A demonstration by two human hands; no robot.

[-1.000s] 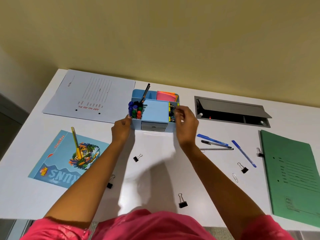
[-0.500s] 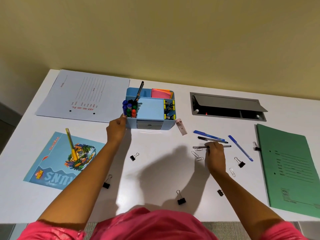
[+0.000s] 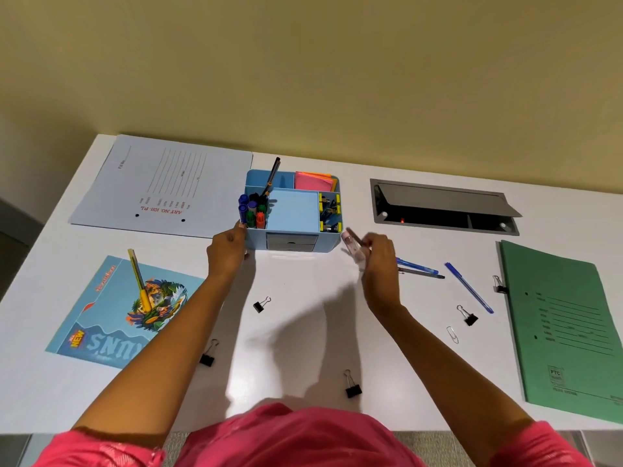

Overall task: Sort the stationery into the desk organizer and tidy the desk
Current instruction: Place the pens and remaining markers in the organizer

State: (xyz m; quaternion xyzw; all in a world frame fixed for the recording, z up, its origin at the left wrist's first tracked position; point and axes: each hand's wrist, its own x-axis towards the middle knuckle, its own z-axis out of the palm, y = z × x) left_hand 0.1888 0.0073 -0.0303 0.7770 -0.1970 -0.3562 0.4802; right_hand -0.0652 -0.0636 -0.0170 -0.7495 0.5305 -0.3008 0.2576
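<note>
A: Where is there room on the white desk (image 3: 303, 318)?

B: The middle strip, between the two forearms, is mostly bare; three small black binder clips lie there, at 7 o'clock (image 3: 206, 357), at 9 o'clock (image 3: 260, 305) and at 5 o'clock (image 3: 352, 387) of that bare patch. The desk's far edge meets the yellow wall; its near edge runs under the pink sleeves.

A: And the sides?

B: At 9 o'clock an illustrated blue booklet (image 3: 111, 318) carries a yellow pen (image 3: 139, 281). At 10 o'clock lies a pale blue-grey paper file (image 3: 161, 187). At 3 o'clock a green card folder (image 3: 566, 332) reaches the right border, with a clip on its left edge. At 1 o'clock sits a grey recessed cable hatch (image 3: 445, 207), flap open.

A: The organizer?

B: The light blue plastic desk organizer (image 3: 292, 214) stands at 12 o'clock. Its left compartment holds upright markers with blue, green and red caps, the back one a dark pen leaning, the back right one pink and orange sticky notes, the right one clips with yellow parts. The front drawer is shut.

A: The hands?

B: The left hand (image 3: 227, 254) grips the organizer's front left corner. The right hand (image 3: 379, 254), just right of the organizer, pinches a thin dark pen (image 3: 355, 238); a pink eraser-like piece (image 3: 352, 251) lies close by, and whether it is held I cannot tell. Two blue pens (image 3: 418, 266) (image 3: 468, 287) and a dark one (image 3: 421, 273) lie at 3 o'clock of that hand.
</note>
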